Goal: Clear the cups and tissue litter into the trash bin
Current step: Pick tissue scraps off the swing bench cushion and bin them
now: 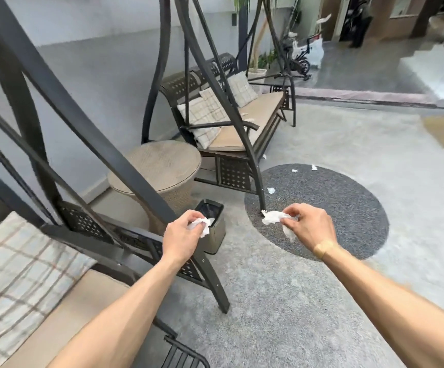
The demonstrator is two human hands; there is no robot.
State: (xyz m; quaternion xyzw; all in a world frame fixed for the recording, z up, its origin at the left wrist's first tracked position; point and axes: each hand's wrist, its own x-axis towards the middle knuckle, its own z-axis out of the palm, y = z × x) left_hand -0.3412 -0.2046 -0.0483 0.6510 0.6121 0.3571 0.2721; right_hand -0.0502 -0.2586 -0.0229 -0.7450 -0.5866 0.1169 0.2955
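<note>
While left hand (182,235) grips tissue (202,224), trash bin (214,235) partly hidden

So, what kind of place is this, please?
Probably an outdoor patio or courtyard: a canopy swing bench with plaid cushions, a round wicker table, and a parked scooter on the concrete floor beyond.

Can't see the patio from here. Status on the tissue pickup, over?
Left hand grips tissue by the trash bin. Right hand pinches another tissue wad. Scraps remain on round rug.
</note>
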